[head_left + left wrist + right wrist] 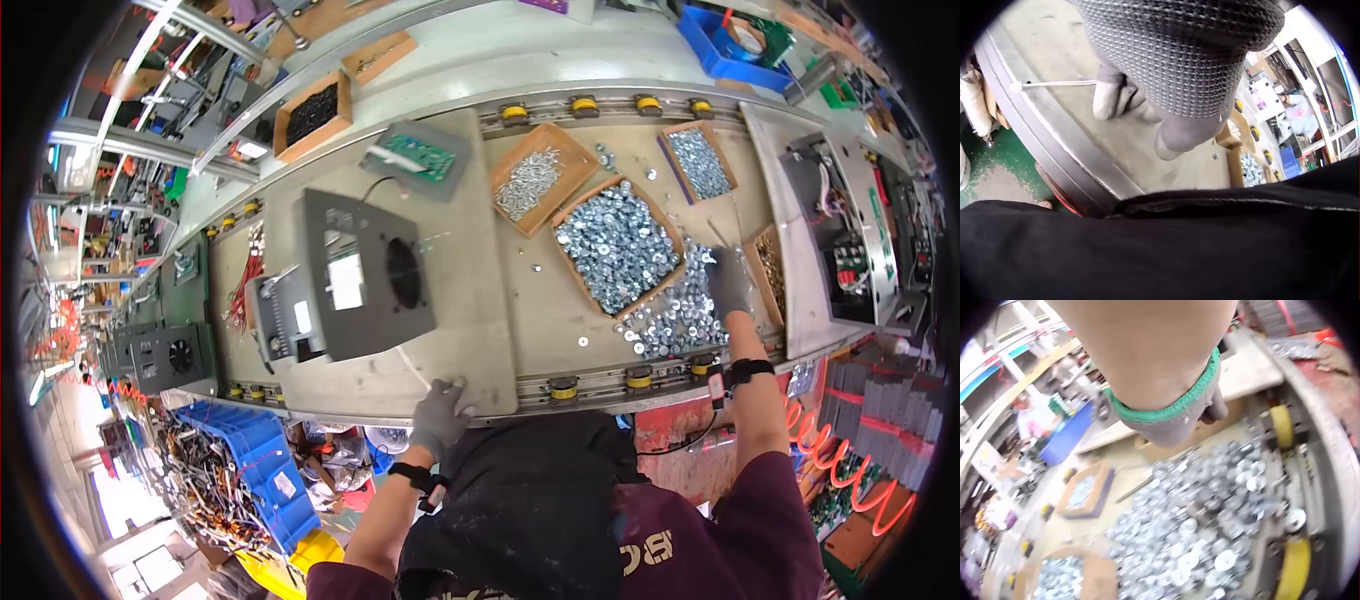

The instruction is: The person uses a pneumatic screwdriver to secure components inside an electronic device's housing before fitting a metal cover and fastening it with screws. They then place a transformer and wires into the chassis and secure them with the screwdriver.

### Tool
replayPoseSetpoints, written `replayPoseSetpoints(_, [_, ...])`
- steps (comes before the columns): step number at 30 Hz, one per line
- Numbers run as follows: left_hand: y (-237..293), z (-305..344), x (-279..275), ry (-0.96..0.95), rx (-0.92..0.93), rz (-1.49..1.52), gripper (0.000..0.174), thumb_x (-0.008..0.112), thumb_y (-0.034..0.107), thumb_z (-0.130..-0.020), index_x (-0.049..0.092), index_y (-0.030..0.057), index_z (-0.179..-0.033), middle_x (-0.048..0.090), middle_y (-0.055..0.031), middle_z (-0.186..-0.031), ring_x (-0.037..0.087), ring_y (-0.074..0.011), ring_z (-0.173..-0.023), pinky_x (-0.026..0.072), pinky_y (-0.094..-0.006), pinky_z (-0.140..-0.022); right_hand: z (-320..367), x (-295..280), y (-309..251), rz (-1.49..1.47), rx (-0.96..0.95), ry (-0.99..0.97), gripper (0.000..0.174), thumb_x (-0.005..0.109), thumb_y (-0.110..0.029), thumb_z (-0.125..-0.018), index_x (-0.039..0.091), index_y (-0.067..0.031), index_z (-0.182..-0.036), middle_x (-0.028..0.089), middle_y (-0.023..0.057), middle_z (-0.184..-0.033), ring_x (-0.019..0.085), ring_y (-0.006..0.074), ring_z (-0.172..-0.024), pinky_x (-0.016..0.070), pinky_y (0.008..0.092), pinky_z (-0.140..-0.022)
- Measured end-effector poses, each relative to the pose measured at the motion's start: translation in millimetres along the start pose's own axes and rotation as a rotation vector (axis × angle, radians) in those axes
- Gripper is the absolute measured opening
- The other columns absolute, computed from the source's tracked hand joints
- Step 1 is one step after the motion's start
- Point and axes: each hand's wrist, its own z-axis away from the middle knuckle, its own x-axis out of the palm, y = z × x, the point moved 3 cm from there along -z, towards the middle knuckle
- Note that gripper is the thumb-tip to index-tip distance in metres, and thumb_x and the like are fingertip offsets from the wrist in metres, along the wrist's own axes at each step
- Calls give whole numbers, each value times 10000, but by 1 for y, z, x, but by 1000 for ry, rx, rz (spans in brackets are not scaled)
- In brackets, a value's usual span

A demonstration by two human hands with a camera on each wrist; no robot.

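Note:
My gloved left hand (440, 420) is at the near edge of the board. Its curled fingers pinch a thin white strip like a cable tie (1054, 83), which has a small square end. Behind that hand stands a dark grey metal housing (375, 285) with a round fan opening. My gloved right hand (732, 282) is at the right side of a loose heap of shiny washer-head screws (680, 310). In the right wrist view its fingers are mostly hidden behind the palm, so I cannot tell whether they hold a screw.
Beside the heap is a cardboard box of similar hardware (615, 245). Behind it are a tray of long screws (530, 185) and a small box of screws (698, 162). A green circuit board (420, 158) lies behind the housing. An opened unit (850, 230) stands at the right.

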Motion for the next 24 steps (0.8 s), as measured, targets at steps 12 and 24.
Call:
replayPoseSetpoints(12, [-3, -2, 19, -148, 118, 273, 360, 557, 287, -841, 599, 152, -1172, 579, -70, -1184, 572, -285, -1061, 448, -386, -923, -33, 69, -91, 167, -86, -362, 182, 515, -88, -769, 586, -44, -931, 609, 219, -965, 581, 413, -937, 460, 484, -795])
replayPoseSetpoints(24, [-243, -9, -113, 193, -226, 364, 287, 560, 246, -853, 649, 109, -1089, 655, -135, -1034, 633, -270, -930, 484, -341, -835, 48, 76, 40, -464, 133, 22, 318, 533, -168, -892, 552, 15, -1151, 598, 70, -1076, 558, 157, -928, 480, 308, -800])
